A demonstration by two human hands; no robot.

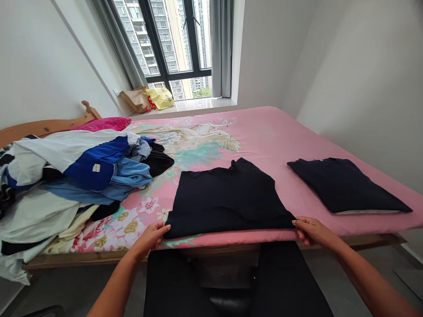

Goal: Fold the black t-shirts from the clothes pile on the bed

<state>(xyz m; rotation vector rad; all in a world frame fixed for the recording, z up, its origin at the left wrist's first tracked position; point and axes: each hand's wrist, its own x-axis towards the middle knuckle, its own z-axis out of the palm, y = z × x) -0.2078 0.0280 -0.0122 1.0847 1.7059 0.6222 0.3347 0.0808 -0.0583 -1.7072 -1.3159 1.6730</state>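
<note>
A dark navy shirt (pixel 224 200) lies partly folded on the bed in front of me, its near edge along the mattress edge. My left hand (pixel 154 233) pinches its near left corner between thumb and fingers. At the near right corner, my right hand (pixel 309 229) grips the cloth the same way. Some of the right fingers are curled under and partly hidden. Off to the right sits a second dark garment (pixel 346 185), folded into a flat block, with a pale layer showing beneath its near edge.
A large heap of mixed clothes (pixel 95 167) covers the bed's left side, near a magenta pillow (pixel 105 124) and a wooden headboard (pixel 49 127). Paper and yellow bags (pixel 160 97) stand on the windowsill. The pink floral sheet (pixel 261 127) spreads across the mattress. My legs are at the bed's edge.
</note>
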